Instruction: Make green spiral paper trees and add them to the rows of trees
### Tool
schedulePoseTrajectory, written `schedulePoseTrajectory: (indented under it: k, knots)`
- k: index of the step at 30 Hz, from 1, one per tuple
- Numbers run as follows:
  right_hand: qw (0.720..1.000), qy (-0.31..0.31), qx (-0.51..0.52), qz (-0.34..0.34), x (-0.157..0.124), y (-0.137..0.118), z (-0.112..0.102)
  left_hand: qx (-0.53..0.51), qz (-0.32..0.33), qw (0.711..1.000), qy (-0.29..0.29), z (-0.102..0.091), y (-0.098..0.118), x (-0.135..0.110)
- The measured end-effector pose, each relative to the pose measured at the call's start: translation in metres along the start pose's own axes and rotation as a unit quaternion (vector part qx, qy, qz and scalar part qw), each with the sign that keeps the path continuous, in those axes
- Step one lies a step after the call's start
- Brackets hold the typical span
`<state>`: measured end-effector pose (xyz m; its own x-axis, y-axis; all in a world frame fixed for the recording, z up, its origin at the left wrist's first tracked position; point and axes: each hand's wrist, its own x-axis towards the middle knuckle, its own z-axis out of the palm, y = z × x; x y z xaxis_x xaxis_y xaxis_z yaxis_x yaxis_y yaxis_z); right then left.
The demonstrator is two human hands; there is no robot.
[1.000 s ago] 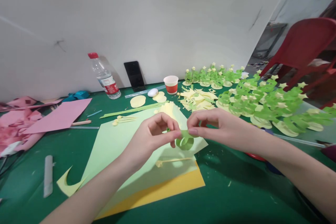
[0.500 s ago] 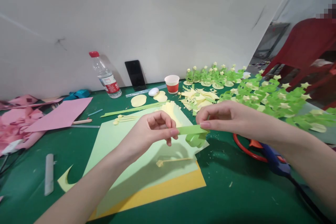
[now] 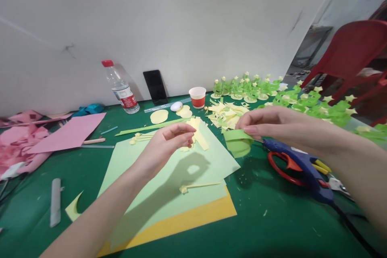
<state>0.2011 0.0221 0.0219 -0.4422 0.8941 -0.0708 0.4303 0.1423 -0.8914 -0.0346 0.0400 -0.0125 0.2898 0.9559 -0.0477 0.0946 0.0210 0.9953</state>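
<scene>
My right hand [image 3: 269,129] pinches a curled green paper strip [image 3: 238,145] between thumb and fingertips, just past the right edge of a pale green sheet [image 3: 130,181]. Over that sheet hovers my left hand [image 3: 172,141], its fingers loosely bent and apart, holding nothing. Beneath it lies a thin pale yellow stick [image 3: 202,185] with a small knobbed, star-like end. A yellow sheet [image 3: 193,217] sticks out under the green one. Partly behind my right wrist is a blue glue gun [image 3: 311,173] with an orange trigger; a red loop [image 3: 273,167] shows beside it.
Several green paper spirals with yellow stars [image 3: 290,105] stand at the right, near paper scraps [image 3: 226,115]. Along the back are a paper cup [image 3: 198,98], a phone [image 3: 155,86] and a water bottle [image 3: 123,92]. Pink paper [image 3: 69,133] and a whitish stick [image 3: 55,201] lie left.
My left hand has let go of the green strip and drawn slightly left and up. My right hand has moved right and up with the strip, which now curls freely.
</scene>
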Motion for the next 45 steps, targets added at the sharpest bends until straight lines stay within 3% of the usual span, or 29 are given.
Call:
schedulePoseTrajectory:
  k: [6, 11, 16, 20, 23, 26, 33, 37, 45]
  knots:
    - [0.999, -0.027, 0.037, -0.015, 0.004, -0.007, 0.029, 0.098, 0.042, 0.993, -0.051, 0.017, 0.000, -0.016]
    - [0.999, -0.007, 0.021, -0.033, 0.004, -0.013, 0.038, 0.114, 0.085, 0.989, -0.033, 0.022, 0.003, -0.021]
    - [0.989, 0.098, -0.012, -0.114, 0.003, -0.012, 0.041, 0.045, 0.086, 0.995, -0.021, 0.022, 0.002, -0.022]
    - [0.955, 0.182, -0.065, -0.226, 0.005, -0.006, 0.048, -0.053, 0.041, 0.997, -0.044, 0.024, 0.001, -0.023]
    - [0.924, 0.189, -0.104, -0.315, 0.006, -0.003, 0.052, -0.116, 0.002, 0.991, -0.068, 0.026, 0.001, -0.024]
    - [0.915, 0.154, -0.130, -0.349, 0.006, -0.001, 0.052, -0.160, -0.018, 0.982, -0.096, 0.028, 0.001, -0.025]
    - [0.922, 0.113, -0.141, -0.343, 0.005, -0.002, 0.048, -0.186, -0.050, 0.976, -0.101, 0.031, 0.002, -0.028]
    - [0.946, 0.141, -0.110, -0.270, 0.004, -0.005, 0.043, -0.217, -0.043, 0.972, -0.078, 0.031, 0.002, -0.027]
    - [0.963, 0.213, 0.009, -0.167, 0.004, -0.005, 0.031, -0.222, -0.019, 0.969, -0.105, 0.030, 0.002, -0.025]
